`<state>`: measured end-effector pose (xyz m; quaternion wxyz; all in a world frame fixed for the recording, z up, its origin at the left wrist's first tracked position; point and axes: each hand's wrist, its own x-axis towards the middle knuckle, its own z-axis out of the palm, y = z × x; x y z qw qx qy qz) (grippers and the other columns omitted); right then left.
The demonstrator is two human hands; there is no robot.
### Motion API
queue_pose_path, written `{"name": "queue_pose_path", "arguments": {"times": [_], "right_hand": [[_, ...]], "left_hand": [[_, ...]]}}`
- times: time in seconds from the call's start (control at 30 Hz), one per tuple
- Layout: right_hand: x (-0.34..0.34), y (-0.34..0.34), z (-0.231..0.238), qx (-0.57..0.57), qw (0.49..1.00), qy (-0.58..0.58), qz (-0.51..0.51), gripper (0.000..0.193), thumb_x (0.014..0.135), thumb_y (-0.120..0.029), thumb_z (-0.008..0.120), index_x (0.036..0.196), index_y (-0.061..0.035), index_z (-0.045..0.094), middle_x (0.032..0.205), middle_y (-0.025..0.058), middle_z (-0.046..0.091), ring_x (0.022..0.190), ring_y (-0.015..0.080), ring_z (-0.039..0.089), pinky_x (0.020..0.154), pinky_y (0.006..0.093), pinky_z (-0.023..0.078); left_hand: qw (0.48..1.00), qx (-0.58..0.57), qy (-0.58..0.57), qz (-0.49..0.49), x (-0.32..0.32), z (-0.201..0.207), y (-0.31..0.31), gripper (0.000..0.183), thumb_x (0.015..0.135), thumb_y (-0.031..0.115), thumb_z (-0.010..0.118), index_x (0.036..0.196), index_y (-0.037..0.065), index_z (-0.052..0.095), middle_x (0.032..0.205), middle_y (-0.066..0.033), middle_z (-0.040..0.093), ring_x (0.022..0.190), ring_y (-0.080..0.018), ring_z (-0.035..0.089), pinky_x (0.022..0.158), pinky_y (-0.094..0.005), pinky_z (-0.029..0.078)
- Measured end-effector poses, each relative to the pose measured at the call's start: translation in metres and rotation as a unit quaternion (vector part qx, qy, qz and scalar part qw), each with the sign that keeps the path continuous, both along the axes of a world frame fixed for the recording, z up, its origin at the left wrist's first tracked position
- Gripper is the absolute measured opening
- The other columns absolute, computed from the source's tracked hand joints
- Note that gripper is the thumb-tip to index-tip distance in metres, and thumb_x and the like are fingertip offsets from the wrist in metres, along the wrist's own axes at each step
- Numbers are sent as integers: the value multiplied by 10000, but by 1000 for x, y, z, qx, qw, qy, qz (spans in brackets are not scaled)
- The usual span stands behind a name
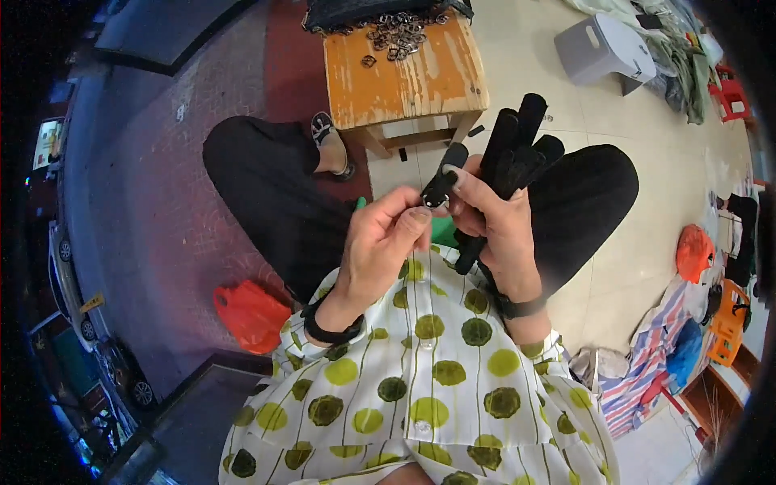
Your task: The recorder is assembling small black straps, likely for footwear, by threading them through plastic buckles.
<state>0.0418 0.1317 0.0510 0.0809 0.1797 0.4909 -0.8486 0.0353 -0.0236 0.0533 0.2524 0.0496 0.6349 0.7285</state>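
In front of my lap, my right hand (pixel 497 222) is closed around a bundle of black straps (pixel 517 145), which look folded or rolled and fan out past the fingers. Its thumb and forefinger also pinch one separate black strap (pixel 449 168). At the near end of that strap sits a small shiny metal buckle (pixel 437 201), partly covered by fingers. My left hand (pixel 376 246) meets the right one there, thumb and forefinger pinched at the buckle. Ahead, a pile of similar metal buckles (pixel 400 36) lies on a worn wooden stool (pixel 404 81).
A black bag-like item (pixel 364 12) rests at the stool's far edge. A grey plastic stool (pixel 602 52) stands far right. Red plastic bags (pixel 252 315) (pixel 694 252) lie to both sides. A striped bag (pixel 643 356) is at the right. Small black scraps (pixel 403 154) lie beneath the wooden stool.
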Motion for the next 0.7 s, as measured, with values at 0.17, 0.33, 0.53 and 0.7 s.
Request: {"name": "queue_pose_path", "arguments": {"times": [0.17, 0.33, 0.53, 0.7], "right_hand": [[-6, -2, -9, -11, 999, -31, -25, 131, 800, -148, 642, 824, -32, 586, 606, -11, 537, 417, 27, 391, 378, 175, 254], [3, -10, 1, 69, 990, 38, -115, 193, 802, -165, 658, 917, -19, 604, 638, -20, 536, 439, 22, 384, 392, 170, 273], [8, -11, 2, -84, 994, -35, -57, 163, 790, -169, 680, 831, -44, 584, 632, -16, 530, 421, 31, 375, 386, 178, 270], [10, -11, 3, -151, 984, -89, 16, 154, 788, -171, 680, 791, -56, 577, 621, -6, 537, 412, 32, 364, 383, 183, 265]], "left_hand": [[998, -52, 28, -4, 1, 1, 5, 203, 923, 181, 478, 870, 17, 584, 550, 54, 388, 524, -22, 353, 448, -197, 272], [962, -173, 186, 105, -1, -17, 11, 170, 907, 172, 501, 891, 20, 576, 577, -12, 464, 516, -75, 395, 464, -232, 330], [944, -199, 221, 140, 5, -21, 13, 119, 893, 132, 516, 909, 26, 568, 600, -52, 501, 523, -103, 440, 486, -247, 378], [935, -190, 250, 167, 6, -25, 15, 209, 924, 192, 477, 968, 5, 558, 649, -1, 521, 566, -59, 461, 511, -212, 380]]}}
